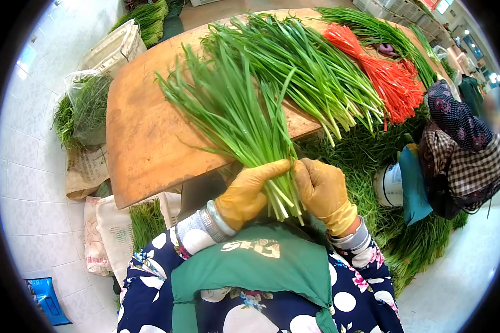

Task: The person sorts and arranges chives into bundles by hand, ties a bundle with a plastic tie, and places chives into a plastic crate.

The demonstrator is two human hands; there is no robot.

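Note:
A bunch of garlic chives [244,127] slants over the near table edge, leaf tips pointing up and left, pale cut ends towards my apron. My left hand [247,191], in a yellow rubber glove, is closed round the stems, its thumb lying across them. On the right side of the same stems, my right hand [323,191] is closed with fingers curled and thumb pressed to the chives. Its fingertips are partly hidden. Beyond the bunch, a larger pile of chives [316,72] lies on the wooden table [144,116].
Red plastic ties [386,77] lie in a bundle on the chives at right. Loose greens [355,172] cover the floor below, near a white bucket [389,185]. A person in a checked garment [472,166] sits at right. A crate [114,50] and a bag of greens [91,105] stand left.

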